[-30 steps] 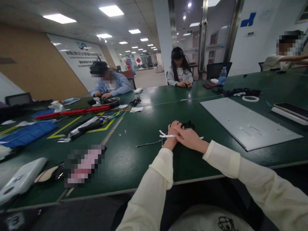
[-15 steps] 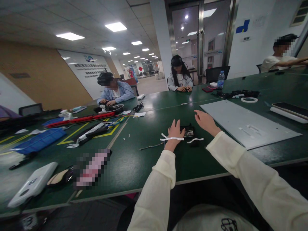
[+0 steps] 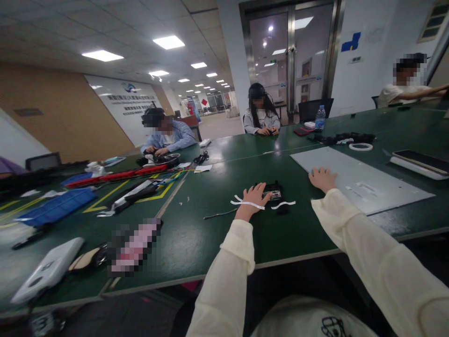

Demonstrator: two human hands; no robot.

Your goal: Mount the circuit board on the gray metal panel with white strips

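My left hand [image 3: 251, 200] lies at the left side of a small black device [image 3: 275, 191] with exposed inner parts, its fingers stretched out and the thumb side near the casing. Whether it presses on the device I cannot tell. A white strip [image 3: 253, 205] runs across the back of this hand near the wrist. Another white strip [image 3: 283, 205] is just below the device, and a thin dark cable [image 3: 219, 214] extends leftward from under my wrist. Over the left part of a grey panel [image 3: 365, 187] my right hand [image 3: 322, 179] is held with fingers spread, holding nothing.
A white tape roll [image 3: 360, 147], black cables [image 3: 343, 138] and a water bottle [image 3: 320, 118] stand beyond the panel. Far right is a phone-like slab [image 3: 423, 161]. A blue tray [image 3: 56, 206] and a white case [image 3: 49, 269] lie left. Co-workers sit across the table.
My right hand has moved right, from beside the device to over the grey panel, and its fingers have spread. My left hand has turned slightly, its fingers now angled toward the device.
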